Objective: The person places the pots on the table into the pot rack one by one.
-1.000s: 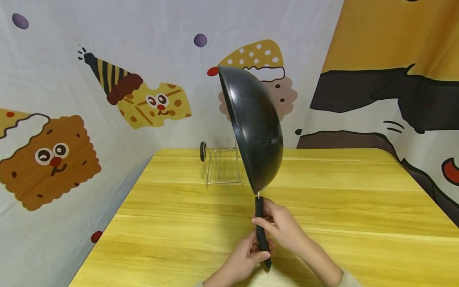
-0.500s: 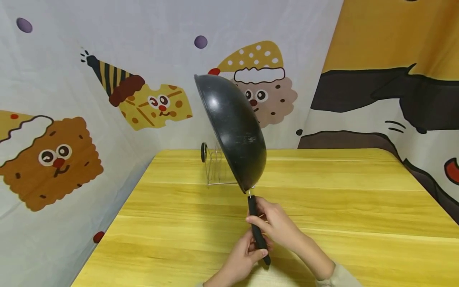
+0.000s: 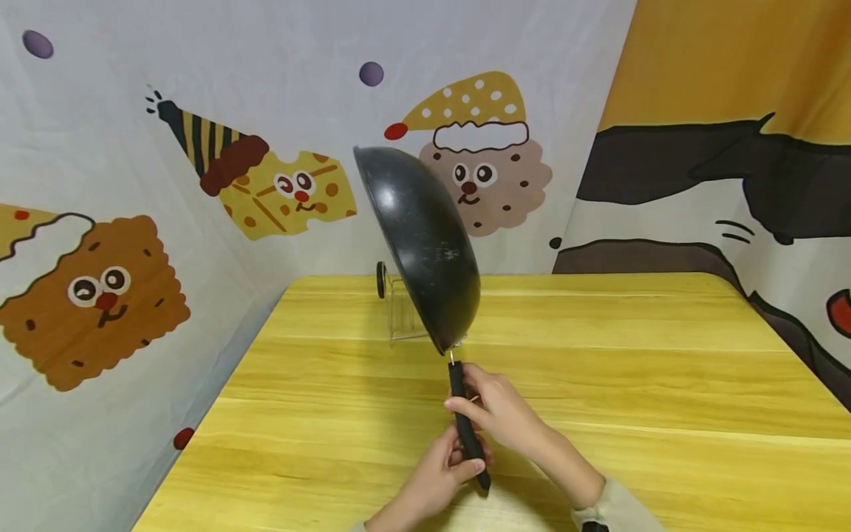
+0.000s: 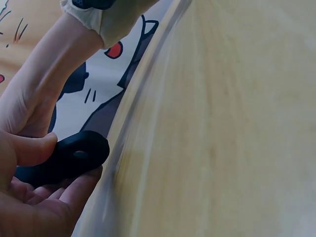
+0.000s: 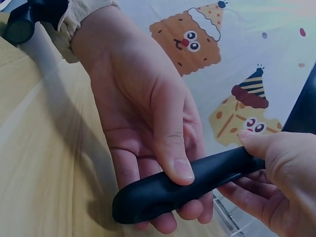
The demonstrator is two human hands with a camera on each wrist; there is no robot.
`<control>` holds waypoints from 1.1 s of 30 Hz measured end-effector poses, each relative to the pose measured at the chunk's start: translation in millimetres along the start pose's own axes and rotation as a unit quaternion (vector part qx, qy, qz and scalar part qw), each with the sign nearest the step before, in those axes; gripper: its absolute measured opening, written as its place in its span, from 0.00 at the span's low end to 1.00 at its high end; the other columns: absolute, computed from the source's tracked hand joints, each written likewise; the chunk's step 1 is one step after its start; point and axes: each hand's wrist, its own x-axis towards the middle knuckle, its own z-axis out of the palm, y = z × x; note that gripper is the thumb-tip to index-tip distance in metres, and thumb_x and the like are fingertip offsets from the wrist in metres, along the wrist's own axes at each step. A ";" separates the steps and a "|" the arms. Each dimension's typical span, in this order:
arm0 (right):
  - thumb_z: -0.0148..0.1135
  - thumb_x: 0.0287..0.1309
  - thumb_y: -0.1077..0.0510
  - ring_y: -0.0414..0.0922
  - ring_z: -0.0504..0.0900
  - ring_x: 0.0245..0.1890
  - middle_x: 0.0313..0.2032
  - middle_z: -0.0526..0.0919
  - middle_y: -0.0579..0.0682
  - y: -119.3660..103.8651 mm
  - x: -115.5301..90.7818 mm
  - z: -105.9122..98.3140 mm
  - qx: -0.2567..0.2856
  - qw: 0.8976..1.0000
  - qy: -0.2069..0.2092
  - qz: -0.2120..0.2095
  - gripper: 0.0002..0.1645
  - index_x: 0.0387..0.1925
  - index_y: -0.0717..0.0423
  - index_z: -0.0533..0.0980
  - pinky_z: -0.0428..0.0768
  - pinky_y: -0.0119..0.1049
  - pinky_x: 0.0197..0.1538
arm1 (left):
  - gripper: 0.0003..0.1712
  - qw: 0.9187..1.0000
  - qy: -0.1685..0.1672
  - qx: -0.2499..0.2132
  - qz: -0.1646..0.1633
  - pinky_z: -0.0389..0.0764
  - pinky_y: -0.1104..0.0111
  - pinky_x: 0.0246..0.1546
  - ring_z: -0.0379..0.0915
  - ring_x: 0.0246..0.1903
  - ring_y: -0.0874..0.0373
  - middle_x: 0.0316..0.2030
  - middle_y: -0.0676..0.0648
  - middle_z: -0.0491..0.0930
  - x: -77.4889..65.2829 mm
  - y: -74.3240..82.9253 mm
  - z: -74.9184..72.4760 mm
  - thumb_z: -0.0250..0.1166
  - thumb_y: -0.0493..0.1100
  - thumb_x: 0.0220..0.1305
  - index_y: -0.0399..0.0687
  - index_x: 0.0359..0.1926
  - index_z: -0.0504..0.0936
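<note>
A black wok (image 3: 425, 244) is held up on its side over the table, its scuffed outer face to the right and its rim to the left. Near the end of its black handle (image 3: 473, 443), my left hand (image 3: 439, 473) grips with thumb and fingers. Higher up, close to the pan, my right hand (image 3: 499, 410) holds the same handle. In the left wrist view the handle's end with its hole (image 4: 81, 154) sticks out past my left fingers. The wok's inside is hidden in the head view.
Behind the wok a thin wire rack (image 3: 402, 318) with a black round piece (image 3: 381, 280) stands on the wooden table (image 3: 631, 369), partly hidden. A cloth printed with cartoon figures (image 3: 286, 74) hangs behind and to the left.
The wok has tilted over to the left and shifted left and slightly down. Both hands have moved a little left with the handle, keeping their grip. The rack is now more covered.
</note>
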 end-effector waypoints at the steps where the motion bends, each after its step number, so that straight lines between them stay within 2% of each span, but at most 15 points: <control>1: 0.61 0.66 0.44 0.33 0.84 0.34 0.33 0.86 0.44 0.5 0.6 1.1 0.003 1.000 -0.001 0.002 0.22 0.46 0.59 0.74 0.84 0.27 0.37 | 0.26 1.000 -0.003 0.000 -0.001 0.84 0.70 0.50 0.82 0.51 0.45 0.51 0.35 0.79 -0.4 -0.2 -1.4 0.58 0.33 0.70 0.34 0.66 0.65; 12: 0.63 0.66 0.51 0.36 0.86 0.34 0.35 0.89 0.46 7.3 3.5 8.4 0.017 0.999 -0.006 0.030 0.18 0.48 0.61 0.74 0.83 0.29 0.37 | 0.27 0.999 -0.033 -0.009 -0.014 0.84 0.70 0.51 0.81 0.52 0.39 0.51 0.32 0.79 -0.4 -2.3 -13.6 0.57 0.33 0.71 0.30 0.67 0.63; 17: 0.63 0.66 0.50 0.36 0.85 0.34 0.35 0.88 0.44 9.7 4.8 9.0 0.015 0.999 -0.012 0.043 0.18 0.49 0.59 0.74 0.82 0.29 0.38 | 0.28 0.999 -0.042 -0.019 -0.022 0.84 0.71 0.49 0.80 0.52 0.34 0.52 0.29 0.78 2.3 -2.1 -15.1 0.57 0.34 0.71 0.28 0.68 0.62; 21: 0.62 0.66 0.47 0.35 0.85 0.33 0.34 0.88 0.43 10.2 6.0 9.3 0.011 0.998 -0.019 0.050 0.21 0.51 0.59 0.74 0.81 0.29 0.38 | 0.29 0.998 -0.051 -0.030 -0.030 0.84 0.71 0.50 0.80 0.53 0.36 0.52 0.29 0.78 3.2 -2.0 -16.1 0.58 0.34 0.71 0.26 0.68 0.61; 29: 0.62 0.67 0.50 0.39 0.86 0.35 0.34 0.88 0.44 9.1 11.1 9.4 0.010 0.998 -0.023 0.066 0.21 0.52 0.62 0.74 0.81 0.30 0.38 | 0.29 0.997 -0.065 -0.037 -0.029 0.84 0.71 0.51 0.79 0.53 0.35 0.53 0.26 0.77 5.2 -2.7 -18.7 0.57 0.34 0.71 0.25 0.68 0.61; 33: 0.62 0.67 0.50 0.38 0.85 0.35 0.35 0.88 0.45 7.8 13.5 9.5 0.015 0.997 -0.023 0.074 0.20 0.52 0.61 0.74 0.80 0.29 0.38 | 0.29 0.996 -0.066 -0.041 -0.034 0.84 0.71 0.51 0.81 0.52 0.39 0.53 0.26 0.77 6.0 -0.9 -19.9 0.57 0.35 0.71 0.26 0.67 0.61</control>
